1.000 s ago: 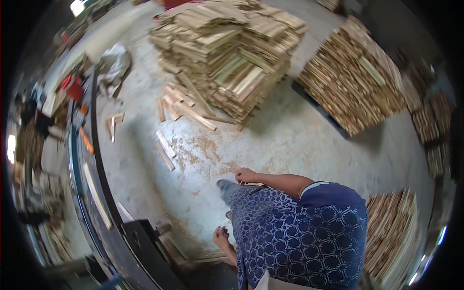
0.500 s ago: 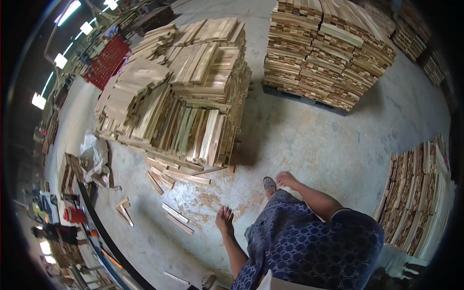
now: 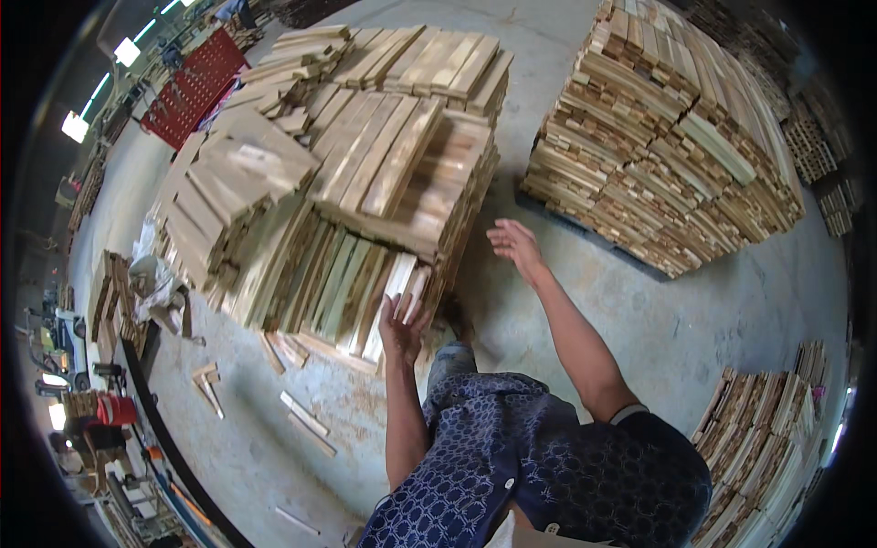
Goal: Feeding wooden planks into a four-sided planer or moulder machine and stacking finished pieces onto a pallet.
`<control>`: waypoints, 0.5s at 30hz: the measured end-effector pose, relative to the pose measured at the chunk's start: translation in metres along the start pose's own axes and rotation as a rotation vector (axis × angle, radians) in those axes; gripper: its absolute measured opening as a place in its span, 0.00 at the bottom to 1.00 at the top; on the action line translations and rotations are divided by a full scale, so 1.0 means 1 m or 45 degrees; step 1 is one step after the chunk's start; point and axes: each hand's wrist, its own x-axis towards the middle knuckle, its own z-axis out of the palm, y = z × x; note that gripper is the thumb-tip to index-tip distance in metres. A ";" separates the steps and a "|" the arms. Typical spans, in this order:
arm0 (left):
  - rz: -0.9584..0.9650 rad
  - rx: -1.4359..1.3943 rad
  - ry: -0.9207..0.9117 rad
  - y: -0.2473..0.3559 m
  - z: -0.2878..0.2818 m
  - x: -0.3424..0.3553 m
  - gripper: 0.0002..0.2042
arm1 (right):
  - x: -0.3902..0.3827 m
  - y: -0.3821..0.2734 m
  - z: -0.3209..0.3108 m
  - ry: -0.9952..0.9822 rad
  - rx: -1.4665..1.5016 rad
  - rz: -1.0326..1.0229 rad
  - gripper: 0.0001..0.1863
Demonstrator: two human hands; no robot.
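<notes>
A big uneven pile of wooden boards rises right before me, with strips laid flat on top and others standing on edge in its lower near part. My left hand is raised at the near right corner of that pile, fingers apart and nothing in them. It overlaps the pale strips there; whether it touches them I cannot tell. Farther right, my right hand reaches forward beside the pile's right side, fingers stretched and holding nothing. One of my feet shows partly at the pile's base.
A tall stack of wooden slats stands on a dark pallet at the far right. Another slat stack is at the lower right. Loose wood pieces lie on the floor to the left. A red perforated panel stands behind the pile.
I have stepped nearer to the board pile. Both hands have risen and reached forward, the left to the pile's corner, the right toward its side.
</notes>
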 end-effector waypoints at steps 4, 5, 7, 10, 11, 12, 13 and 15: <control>0.175 0.070 0.192 0.055 0.061 0.092 0.55 | 0.160 -0.054 0.048 0.019 -0.102 -0.115 0.28; 0.196 0.131 0.186 0.062 0.064 0.111 0.55 | 0.191 -0.064 0.059 -0.022 -0.224 -0.121 0.31; 0.181 0.215 0.300 0.070 0.108 0.153 0.52 | 0.278 -0.085 0.047 -0.006 -0.345 -0.217 0.36; 0.275 0.352 0.359 0.085 0.139 0.173 0.47 | 0.361 -0.089 0.064 -0.126 -0.483 -0.197 0.44; 0.348 0.291 0.454 0.085 0.129 0.179 0.42 | 0.375 -0.087 0.087 -0.173 -0.646 -0.154 0.46; 0.525 0.153 0.314 0.075 0.101 0.199 0.36 | 0.378 -0.077 0.106 -0.083 -0.663 -0.232 0.44; 0.578 0.171 0.400 0.075 0.117 0.202 0.33 | 0.394 -0.073 0.098 -0.083 -0.745 -0.217 0.44; 0.569 0.070 0.432 0.089 0.160 0.199 0.39 | 0.430 -0.071 0.076 -0.110 -0.870 -0.285 0.43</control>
